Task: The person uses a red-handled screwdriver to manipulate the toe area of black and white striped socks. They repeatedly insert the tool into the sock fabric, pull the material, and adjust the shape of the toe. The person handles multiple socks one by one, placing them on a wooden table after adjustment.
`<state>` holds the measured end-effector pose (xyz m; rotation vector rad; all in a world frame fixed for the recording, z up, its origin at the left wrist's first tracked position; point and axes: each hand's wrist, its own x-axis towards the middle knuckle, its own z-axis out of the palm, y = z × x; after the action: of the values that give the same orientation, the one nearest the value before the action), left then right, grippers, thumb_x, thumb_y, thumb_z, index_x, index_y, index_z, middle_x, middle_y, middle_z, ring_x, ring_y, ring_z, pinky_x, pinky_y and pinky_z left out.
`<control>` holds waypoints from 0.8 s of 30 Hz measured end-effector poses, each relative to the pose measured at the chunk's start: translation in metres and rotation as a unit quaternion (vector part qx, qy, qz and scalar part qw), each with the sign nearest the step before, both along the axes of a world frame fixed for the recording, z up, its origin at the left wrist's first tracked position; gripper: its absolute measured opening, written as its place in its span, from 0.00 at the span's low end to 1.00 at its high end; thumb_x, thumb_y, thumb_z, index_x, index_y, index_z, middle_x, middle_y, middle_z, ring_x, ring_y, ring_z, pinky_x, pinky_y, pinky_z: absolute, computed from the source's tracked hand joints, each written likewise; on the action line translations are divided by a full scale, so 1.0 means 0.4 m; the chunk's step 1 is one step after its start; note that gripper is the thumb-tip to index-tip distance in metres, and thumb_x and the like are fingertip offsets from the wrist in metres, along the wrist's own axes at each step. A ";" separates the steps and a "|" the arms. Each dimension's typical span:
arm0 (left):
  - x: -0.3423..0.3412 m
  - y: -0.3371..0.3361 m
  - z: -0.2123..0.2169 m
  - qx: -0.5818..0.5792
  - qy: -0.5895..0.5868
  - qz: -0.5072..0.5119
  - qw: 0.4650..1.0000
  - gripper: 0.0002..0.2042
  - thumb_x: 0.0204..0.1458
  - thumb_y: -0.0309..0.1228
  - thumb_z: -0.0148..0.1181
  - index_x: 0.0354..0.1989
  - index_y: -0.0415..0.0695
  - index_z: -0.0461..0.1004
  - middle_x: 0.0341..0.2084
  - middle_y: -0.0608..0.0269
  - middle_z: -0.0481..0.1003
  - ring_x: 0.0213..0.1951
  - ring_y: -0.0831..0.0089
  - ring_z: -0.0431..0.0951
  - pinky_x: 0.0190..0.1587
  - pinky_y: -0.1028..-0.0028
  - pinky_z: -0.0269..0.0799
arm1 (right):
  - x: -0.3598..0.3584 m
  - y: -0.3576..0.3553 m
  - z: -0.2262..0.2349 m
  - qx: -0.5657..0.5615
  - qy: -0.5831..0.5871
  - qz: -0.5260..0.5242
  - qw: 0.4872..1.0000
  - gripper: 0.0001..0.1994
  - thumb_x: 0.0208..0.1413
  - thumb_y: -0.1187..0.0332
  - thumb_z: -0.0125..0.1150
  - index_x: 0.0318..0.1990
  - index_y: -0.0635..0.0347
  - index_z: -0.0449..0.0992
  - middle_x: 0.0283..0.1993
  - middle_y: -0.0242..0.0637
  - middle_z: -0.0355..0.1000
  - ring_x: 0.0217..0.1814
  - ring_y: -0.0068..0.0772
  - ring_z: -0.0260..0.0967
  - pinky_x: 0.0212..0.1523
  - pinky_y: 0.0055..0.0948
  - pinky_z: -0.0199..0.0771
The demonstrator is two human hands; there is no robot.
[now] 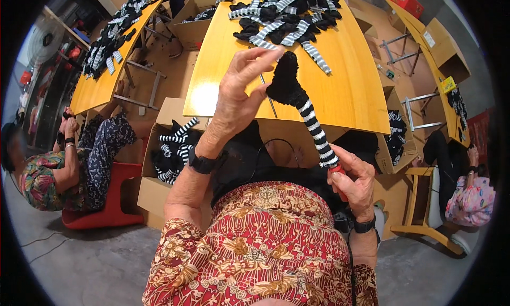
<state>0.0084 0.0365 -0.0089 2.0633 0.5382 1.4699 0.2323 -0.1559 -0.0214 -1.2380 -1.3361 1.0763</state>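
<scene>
A knitted sock-like piece point(314, 126) stands up in front of me, its tube striped black and white and its wider fuzzy end plain black. My right hand point(353, 175) is closed round the lower striped end. Something red point(337, 169) shows between the thumb and fingers there; I cannot make out what it is. Beside the black end point(285, 82) my left hand point(241, 88) is raised with thumb and fingers apart, the tips at the fabric's edge. Farther back on the yellow table point(212, 88) lies a heap of striped and black knitted pieces point(289, 19).
Cardboard boxes with striped pieces stand left point(154, 128) and right point(393, 157) below the table. Another person sits on a red chair point(106, 199) at left, one more at far right point(467, 202). A left table point(87, 96) bears more pieces; a thin rod point(269, 101) lies ahead.
</scene>
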 end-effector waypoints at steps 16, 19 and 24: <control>0.039 -0.017 0.008 -0.294 -0.110 -0.188 0.930 0.07 0.52 0.25 0.64 0.36 0.36 0.78 0.31 0.69 0.78 0.33 0.84 0.74 0.37 0.82 0.71 | 0.032 -0.030 -0.044 -0.023 0.120 0.018 0.992 0.25 0.50 0.71 0.57 0.59 0.64 0.70 0.26 0.34 0.71 0.19 0.15 0.63 0.19 0.15 0.62; 0.047 -0.020 0.018 -0.302 -0.071 -0.191 0.931 0.07 0.52 0.28 0.65 0.35 0.37 0.78 0.30 0.70 0.78 0.32 0.86 0.73 0.36 0.83 0.70 | 0.039 -0.019 -0.039 -0.021 0.118 0.013 0.993 0.24 0.50 0.72 0.58 0.57 0.65 0.71 0.25 0.35 0.71 0.19 0.16 0.63 0.19 0.15 0.62; 0.033 -0.008 0.052 -0.298 0.028 -0.184 0.936 0.09 0.52 0.31 0.66 0.35 0.38 0.79 0.29 0.71 0.78 0.31 0.86 0.73 0.36 0.83 0.69 | 0.057 -0.012 0.000 -0.055 0.139 0.015 0.989 0.23 0.47 0.72 0.60 0.55 0.66 0.73 0.24 0.36 0.71 0.18 0.18 0.64 0.18 0.16 0.62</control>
<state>0.0217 0.0332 0.0117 1.6099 0.5069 0.8898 0.2552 -0.1607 -0.0216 -1.1010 -1.0972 1.3067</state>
